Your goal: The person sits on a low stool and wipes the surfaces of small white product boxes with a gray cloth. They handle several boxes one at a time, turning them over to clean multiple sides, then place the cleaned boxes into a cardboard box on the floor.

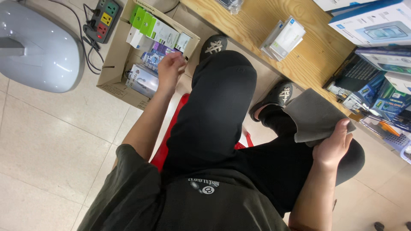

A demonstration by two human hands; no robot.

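Nearest the camera is the person's own body: a dark shirt and black trousers, seated on a red stool (165, 147) of which only slivers show beside the thighs.

The right hand (333, 146) rests at the right knee, and its grip is closed on the lower edge of a grey cloth (314, 115) — thumb on top, the other fingers hidden beneath. The cloth lies flat and unfolded over the knee, its far corner reaching toward the edge of the wooden table (295, 55).

The left arm stretches forward and down to the floor. The left hand (170, 68) hovers over an open cardboard box (112, 75) that stands on the pale tiles just beside the left foot. The fingers are curled inward at the box's near edge, above small packaged goods; whether this grip has hold of anything cannot be told, as the fingertips are turned away. Inside the box lie green packets (143, 19), white cartons and a silvery cylindrical package (142, 80).

Two black shoes sit beyond the knees, one by the box, one by the table edge.

Farther off, a power strip (104, 19) with coloured sockets lies on the floor behind the box, near a rounded grey appliance (36, 47). On the table — a fanned stack of white packets (284, 38) and blue product boxes (376, 21).
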